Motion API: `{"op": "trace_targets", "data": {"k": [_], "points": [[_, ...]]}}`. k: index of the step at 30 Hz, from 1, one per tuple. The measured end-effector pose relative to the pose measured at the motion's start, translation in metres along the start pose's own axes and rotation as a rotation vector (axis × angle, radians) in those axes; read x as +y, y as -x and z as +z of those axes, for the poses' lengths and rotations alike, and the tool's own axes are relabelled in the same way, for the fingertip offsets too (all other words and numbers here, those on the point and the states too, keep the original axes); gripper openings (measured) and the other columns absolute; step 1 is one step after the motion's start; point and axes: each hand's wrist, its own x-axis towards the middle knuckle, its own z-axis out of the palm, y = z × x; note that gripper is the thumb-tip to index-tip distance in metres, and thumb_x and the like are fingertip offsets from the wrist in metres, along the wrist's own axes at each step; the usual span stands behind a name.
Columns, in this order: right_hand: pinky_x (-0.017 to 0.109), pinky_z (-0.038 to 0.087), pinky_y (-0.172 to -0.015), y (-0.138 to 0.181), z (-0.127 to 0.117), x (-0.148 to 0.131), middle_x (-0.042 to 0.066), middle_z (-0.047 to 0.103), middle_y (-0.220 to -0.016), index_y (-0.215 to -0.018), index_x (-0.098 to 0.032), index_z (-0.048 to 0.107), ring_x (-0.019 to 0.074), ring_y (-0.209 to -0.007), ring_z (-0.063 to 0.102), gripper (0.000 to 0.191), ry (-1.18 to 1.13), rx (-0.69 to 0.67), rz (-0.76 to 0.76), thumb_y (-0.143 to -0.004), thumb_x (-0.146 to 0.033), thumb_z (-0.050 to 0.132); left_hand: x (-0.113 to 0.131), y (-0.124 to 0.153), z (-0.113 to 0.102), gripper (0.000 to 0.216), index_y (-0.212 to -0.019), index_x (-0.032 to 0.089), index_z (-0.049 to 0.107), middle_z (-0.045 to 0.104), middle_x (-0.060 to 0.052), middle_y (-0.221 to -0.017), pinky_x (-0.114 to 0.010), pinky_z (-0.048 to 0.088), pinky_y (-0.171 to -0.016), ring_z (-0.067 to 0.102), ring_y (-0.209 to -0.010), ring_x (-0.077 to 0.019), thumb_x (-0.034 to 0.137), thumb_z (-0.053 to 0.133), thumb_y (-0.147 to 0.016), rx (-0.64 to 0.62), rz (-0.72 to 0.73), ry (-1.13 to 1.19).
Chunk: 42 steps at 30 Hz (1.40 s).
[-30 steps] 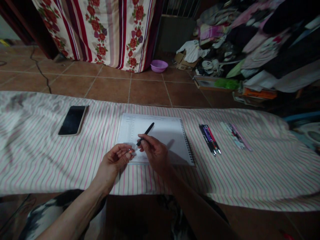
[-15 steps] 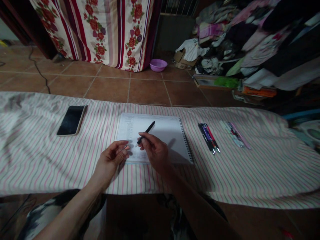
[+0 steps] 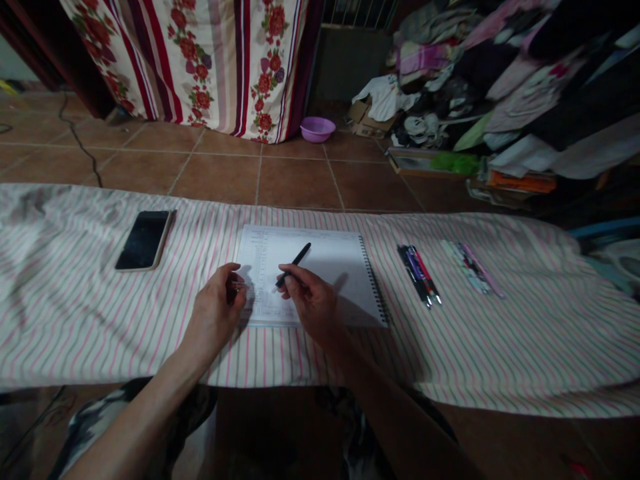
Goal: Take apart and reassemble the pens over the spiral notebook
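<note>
A spiral notebook (image 3: 327, 257) lies open on the striped cloth, printed lines along the left of its page and black coils on the right. My right hand (image 3: 313, 297) is over the page, thumb and fingers closed on a black pen (image 3: 300, 255). The pen slants, its lower end pointing left and toward me; whether it touches the paper I cannot tell. At the notebook's left edge is my left hand (image 3: 217, 303), fingers curled toward the thumb. Something thin and pale shows between them, too small to name.
A phone (image 3: 143, 240) lies on the cloth at left. Right of the notebook are several dark and red pens (image 3: 419, 275), then a group of pale and pink pens (image 3: 473, 268). Beyond, on the tiled floor, stand a purple basin (image 3: 317, 130) and piled clothes (image 3: 450, 87).
My left hand has drawn back slightly left and turned, showing more of its back. My right hand and the pen have hardly moved.
</note>
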Motion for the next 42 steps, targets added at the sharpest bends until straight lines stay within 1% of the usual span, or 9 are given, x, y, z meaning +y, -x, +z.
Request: {"op": "trace_targets", "data": {"k": [7, 11, 14, 16, 20, 23, 31, 36, 42], "points": [[0.023, 0.056, -0.059, 0.000, -0.001, 0.001, 0.003, 0.065, -0.077, -0.105, -0.019, 0.061, 0.0093, -0.059, 0.061, 0.024, 0.021, -0.006, -0.011, -0.085, -0.023, 0.049, 0.000, 0.003, -0.001, 0.023, -0.094, 0.019, 0.047, 0.062, -0.003, -0.081, -0.028, 0.047, -0.060, 0.062, -0.068, -0.0171, 0.032, 0.057, -0.077, -0.053, 0.058, -0.150], [0.023, 0.056, -0.058, 0.000, 0.000, 0.002, 0.002, 0.066, -0.076, -0.104, -0.019, 0.062, 0.0092, -0.059, 0.062, 0.023, 0.034, 0.002, -0.017, -0.085, -0.023, 0.049, -0.001, 0.003, -0.003, 0.015, -0.083, 0.018, 0.053, 0.061, -0.003, -0.077, -0.028, 0.047, -0.061, 0.060, -0.066, -0.0159, 0.033, 0.051, -0.082, -0.075, 0.166, -0.258], [0.023, 0.056, -0.059, 0.000, 0.001, 0.003, 0.003, 0.066, -0.076, -0.104, -0.019, 0.061, 0.0095, -0.059, 0.062, 0.023, 0.047, -0.004, -0.009, -0.085, -0.023, 0.049, -0.002, 0.002, -0.004, 0.014, -0.083, 0.018, 0.059, 0.062, -0.004, -0.083, -0.028, 0.048, -0.065, 0.060, -0.071, -0.0154, 0.029, 0.051, -0.083, -0.029, 0.290, -0.278], [0.023, 0.056, -0.059, 0.000, 0.001, 0.003, 0.003, 0.066, -0.076, -0.104, -0.019, 0.061, 0.0097, -0.059, 0.062, 0.023, 0.054, -0.004, -0.011, -0.085, -0.024, 0.049, -0.003, 0.001, -0.005, 0.014, -0.085, 0.018, 0.061, 0.063, -0.005, -0.085, -0.027, 0.048, -0.065, 0.060, -0.073, -0.0153, 0.028, 0.052, -0.082, -0.015, 0.306, -0.269], [0.024, 0.056, -0.060, -0.001, 0.001, 0.003, 0.003, 0.066, -0.077, -0.105, -0.019, 0.061, 0.0100, -0.060, 0.063, 0.024, 0.068, -0.009, -0.018, -0.085, -0.024, 0.048, -0.008, 0.001, -0.003, 0.021, -0.091, 0.018, 0.060, 0.064, -0.003, -0.083, -0.027, 0.048, -0.061, 0.061, -0.066, -0.0146, 0.035, 0.057, -0.078, -0.030, 0.130, -0.151], [0.024, 0.056, -0.062, -0.001, 0.001, 0.002, 0.004, 0.067, -0.080, -0.105, -0.018, 0.061, 0.0106, -0.063, 0.064, 0.024, 0.067, -0.013, -0.010, -0.084, -0.024, 0.049, -0.009, 0.001, -0.002, 0.024, -0.090, 0.018, 0.057, 0.065, -0.003, -0.081, -0.027, 0.049, -0.063, 0.062, -0.070, -0.0157, 0.037, 0.059, -0.076, -0.034, 0.003, -0.035], [0.023, 0.053, -0.059, -0.003, 0.001, 0.006, 0.004, 0.066, -0.078, -0.105, -0.017, 0.061, 0.0101, -0.060, 0.062, 0.025, 0.094, -0.027, -0.015, -0.085, -0.023, 0.047, -0.010, 0.000, 0.000, 0.014, -0.087, 0.018, 0.061, 0.061, -0.004, -0.088, -0.028, 0.047, -0.068, 0.060, -0.075, -0.0149, 0.028, 0.055, -0.078, -0.032, 0.098, -0.022], [0.021, 0.050, -0.054, -0.003, 0.001, 0.009, 0.003, 0.063, -0.067, -0.100, -0.016, 0.064, 0.0092, -0.054, 0.058, 0.025, 0.170, -0.039, -0.023, -0.085, -0.021, 0.045, -0.014, 0.000, 0.003, 0.032, -0.107, 0.017, 0.054, 0.062, -0.004, -0.090, -0.029, 0.048, -0.070, 0.061, -0.077, -0.0157, 0.028, 0.056, -0.077, -0.039, -0.011, 0.122], [0.020, 0.048, -0.053, -0.004, 0.002, 0.008, 0.001, 0.060, -0.062, -0.099, -0.015, 0.064, 0.0095, -0.052, 0.056, 0.025, 0.144, -0.047, 0.054, -0.084, -0.023, 0.046, -0.009, 0.002, 0.004, 0.023, -0.095, 0.017, 0.055, 0.062, -0.002, -0.078, -0.027, 0.046, -0.063, 0.059, -0.068, -0.0143, 0.027, 0.059, -0.075, -0.056, -0.058, 0.140]]}}
